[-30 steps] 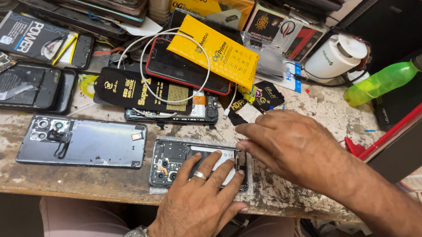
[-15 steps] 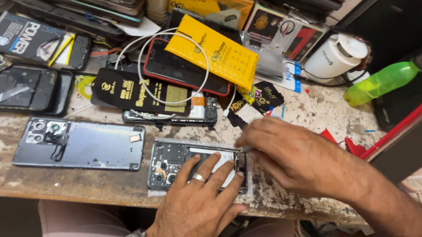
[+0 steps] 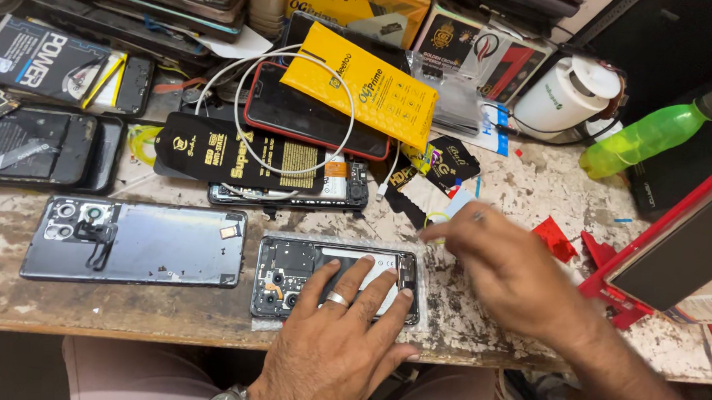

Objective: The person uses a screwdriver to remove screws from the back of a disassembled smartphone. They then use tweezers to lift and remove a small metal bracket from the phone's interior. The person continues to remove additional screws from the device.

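One opened phone (image 3: 302,271) lies lengthwise, left-right, on the worktop (image 3: 538,186); left hand (image 3: 339,339) fingers spread flat on it; right hand (image 3: 508,267) hovers just right, fingers loose, empty.

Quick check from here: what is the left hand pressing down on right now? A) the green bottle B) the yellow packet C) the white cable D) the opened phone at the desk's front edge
D: the left hand lies flat with spread fingers on the opened phone, pinning it to the worn desk.
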